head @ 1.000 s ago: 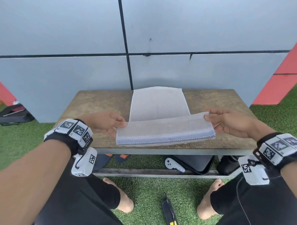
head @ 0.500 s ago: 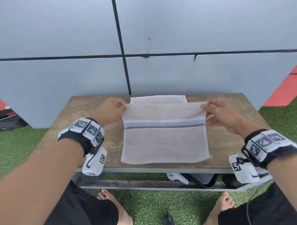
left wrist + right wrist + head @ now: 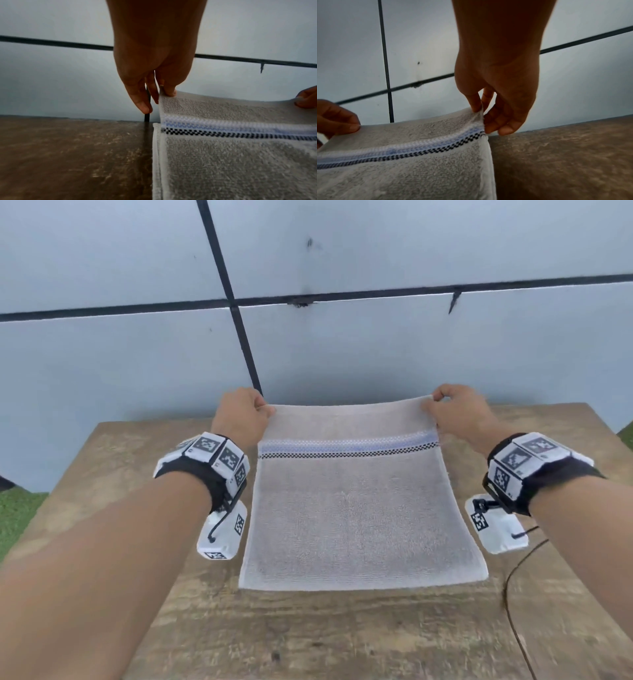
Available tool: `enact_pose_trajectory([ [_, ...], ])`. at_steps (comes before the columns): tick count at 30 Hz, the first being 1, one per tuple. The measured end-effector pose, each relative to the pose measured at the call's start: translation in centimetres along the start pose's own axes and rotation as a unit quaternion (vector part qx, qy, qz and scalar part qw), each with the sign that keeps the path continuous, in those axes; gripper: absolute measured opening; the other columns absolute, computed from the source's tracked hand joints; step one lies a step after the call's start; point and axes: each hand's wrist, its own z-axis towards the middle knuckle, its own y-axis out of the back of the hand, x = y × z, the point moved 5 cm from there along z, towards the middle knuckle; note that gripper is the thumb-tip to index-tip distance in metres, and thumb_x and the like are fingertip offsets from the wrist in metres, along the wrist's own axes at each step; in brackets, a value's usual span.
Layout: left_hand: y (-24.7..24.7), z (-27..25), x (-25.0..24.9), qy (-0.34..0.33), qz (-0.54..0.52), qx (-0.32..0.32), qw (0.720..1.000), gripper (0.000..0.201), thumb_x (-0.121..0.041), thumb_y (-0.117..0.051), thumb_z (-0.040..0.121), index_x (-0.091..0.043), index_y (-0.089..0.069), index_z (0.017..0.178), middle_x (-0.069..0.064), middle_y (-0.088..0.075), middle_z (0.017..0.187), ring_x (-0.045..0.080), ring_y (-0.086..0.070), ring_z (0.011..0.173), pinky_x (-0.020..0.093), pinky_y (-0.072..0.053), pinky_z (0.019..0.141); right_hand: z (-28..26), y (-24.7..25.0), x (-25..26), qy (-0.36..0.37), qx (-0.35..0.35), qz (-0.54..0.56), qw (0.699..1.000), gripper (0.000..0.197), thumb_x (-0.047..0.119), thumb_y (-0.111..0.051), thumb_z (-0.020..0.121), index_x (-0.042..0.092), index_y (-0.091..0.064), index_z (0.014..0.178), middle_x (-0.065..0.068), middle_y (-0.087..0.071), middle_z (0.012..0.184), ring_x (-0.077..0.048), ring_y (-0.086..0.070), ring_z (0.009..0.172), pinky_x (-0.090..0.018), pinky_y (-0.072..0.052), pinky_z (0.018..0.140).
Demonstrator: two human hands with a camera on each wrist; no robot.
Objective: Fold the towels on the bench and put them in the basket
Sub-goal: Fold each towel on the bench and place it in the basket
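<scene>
Lying folded on the wooden counter point(image 3: 342, 628), the grey towel point(image 3: 352, 518) has its near edge flat and its far edge raised. Left hand point(image 3: 241, 414): grip pinching the far left corner between thumb and fingers point(image 3: 169, 90). Right hand point(image 3: 459, 412): grip pinching the far right corner, as the right wrist view confirms point(image 3: 475, 102). A blue and black checked stripe point(image 3: 349, 448) runs across the top layer near the raised edge. A second layer lies beneath, its edge visible on the left side. A grey panelled wall point(image 3: 376, 354) stands behind the counter.

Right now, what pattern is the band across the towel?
The towel has a white and light-blue woven band edged with a black-and-white check; clearest in the left wrist view.
</scene>
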Motion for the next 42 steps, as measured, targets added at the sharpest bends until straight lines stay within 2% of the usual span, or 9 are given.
enact_pose_trajectory([
  [7, -4.1, 0.8, 1.9, -0.046, 0.046, 0.042, 0.997, 0.014, -0.028, -0.071, 0.090, -0.015, -0.066, 0.092, 0.006, -0.066, 0.098, 0.024, -0.058, 0.091, 0.036, -0.050, 0.084, 1.3, -3.8, -0.7, 0.087, 0.030, -0.126, 0.988, 0.026, 0.026, -0.068, 0.091, 0.015, -0.069, 0.115, -0.010, -0.062, 0.108, -0.030, -0.059, 0.107, -0.033, -0.044, 0.094],
  [11, -4.6, 0.2, 1.9, -0.079, 0.044, 0.043, 0.995, 0.013, -0.022, -0.072, 0.090, -0.013, -0.062, 0.089, 0.008, -0.064, 0.094, 0.026, -0.058, 0.090, 0.035, -0.047, 0.080, 1.4, -4.9, -0.7, 0.112, 0.050, -0.189, 0.974, 0.023, 0.027, -0.068, 0.092, 0.015, -0.067, 0.111, -0.014, -0.054, 0.119, -0.036, -0.051, 0.116, -0.040, -0.041, 0.105],
  [17, -3.9, -2.7, 2.4, -0.062, 0.070, 0.103, 0.990, 0.011, -0.022, -0.069, 0.092, -0.013, -0.062, 0.092, 0.003, -0.064, 0.089, 0.018, -0.057, 0.078, 0.026, -0.041, 0.060, -2.4, -3.7, 0.4, 0.139, 0.066, -0.128, 0.980, 0.017, 0.012, -0.070, 0.087, 0.018, -0.054, 0.085, -0.002, -0.063, 0.080, -0.024, -0.056, 0.070, -0.028, -0.041, 0.057],
  [24, -2.3, -8.1, 3.3, -0.027, 0.171, 0.245, 0.954, 0.017, -0.025, -0.075, 0.086, -0.019, -0.067, 0.099, 0.003, -0.068, 0.100, 0.019, -0.062, 0.087, 0.028, -0.047, 0.071, -12.4, -0.6, 1.5, 0.188, 0.108, 0.065, 0.974, 0.022, -0.004, -0.072, 0.085, 0.011, -0.055, 0.087, 0.002, -0.052, 0.066, -0.001, -0.039, 0.047, -0.012, -0.033, 0.046],
  [27, -1.2, -11.0, 0.4, -0.101, 0.162, 0.183, 0.964, 0.024, -0.027, -0.070, 0.082, -0.029, -0.059, 0.104, 0.001, -0.061, 0.113, 0.027, -0.057, 0.113, 0.037, -0.048, 0.093, -16.2, 0.5, 1.7, 0.186, 0.125, 0.113, 0.968, 0.022, -0.001, -0.073, 0.085, 0.016, -0.061, 0.086, -0.013, -0.060, 0.071, -0.009, -0.046, 0.056, -0.023, -0.038, 0.051],
  [29, -0.2, -14.6, -3.3, -0.183, -0.005, 0.123, 0.976, 0.025, -0.032, -0.074, 0.081, -0.032, -0.057, 0.100, -0.005, -0.056, 0.110, 0.018, -0.055, 0.110, 0.034, -0.045, 0.095, -18.3, 1.0, 1.9, 0.190, 0.126, 0.136, 0.964, 0.021, 0.001, -0.074, 0.086, 0.019, -0.064, 0.088, -0.020, -0.065, 0.078, -0.015, -0.051, 0.060, -0.028, -0.040, 0.053],
  [32, 0.5, -20.9, -9.1, -0.295, -0.150, 0.095, 0.939, 0.024, -0.029, -0.080, 0.082, -0.026, -0.066, 0.102, -0.008, -0.059, 0.107, 0.006, -0.057, 0.102, 0.020, -0.042, 0.092, -21.1, 1.6, 2.6, 0.209, 0.118, 0.181, 0.954, 0.023, -0.004, -0.073, 0.085, 0.013, -0.064, 0.098, -0.019, -0.067, 0.086, -0.019, -0.058, 0.066, -0.032, -0.047, 0.060],
  [38, -1.1, -24.6, -12.1, -0.325, -0.204, 0.061, 0.922, 0.015, -0.030, -0.080, 0.083, -0.023, -0.072, 0.093, -0.015, -0.063, 0.093, 0.009, -0.063, 0.092, 0.043, -0.054, 0.088, -24.0, 2.5, 2.5, 0.218, 0.094, 0.200, 0.950, 0.024, -0.007, -0.073, 0.082, 0.009, -0.065, 0.098, -0.009, -0.073, 0.089, -0.028, -0.069, 0.081, -0.036, -0.058, 0.077],
  [42, -0.8, -26.5, -12.7, -0.337, -0.209, 0.038, 0.917, 0.020, -0.024, -0.081, 0.083, -0.020, -0.067, 0.097, -0.012, -0.066, 0.095, 0.008, -0.064, 0.092, 0.039, -0.055, 0.087, -25.0, 3.5, 2.1, 0.206, 0.076, 0.233, 0.947, 0.019, -0.007, -0.075, 0.081, 0.007, -0.071, 0.094, -0.007, -0.075, 0.087, -0.018, -0.072, 0.081, -0.027, -0.057, 0.078],
])
